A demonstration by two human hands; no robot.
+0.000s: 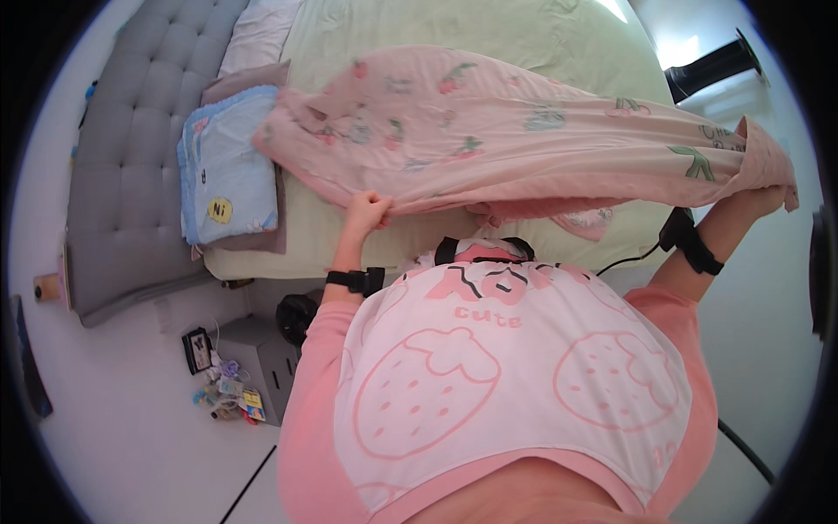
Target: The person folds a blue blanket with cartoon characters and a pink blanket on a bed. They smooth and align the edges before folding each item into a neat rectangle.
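A pink blanket printed with cherries and other figures stretches between my hands above the bed. My left hand is closed around its near edge, left of the middle. My right hand grips the blanket's far right end, where a fold hangs over and hides most of the fingers. The blanket's left end spreads beyond my left hand, towards the pillow. Under it lies a pale green bed sheet. A piece of pink printed fabric rests on the sheet near the bed's front edge.
A folded light blue blanket lies on a mauve pillow beside the grey tufted headboard. At lower left stands a grey cabinet with small items on top. A black cylindrical object is at upper right.
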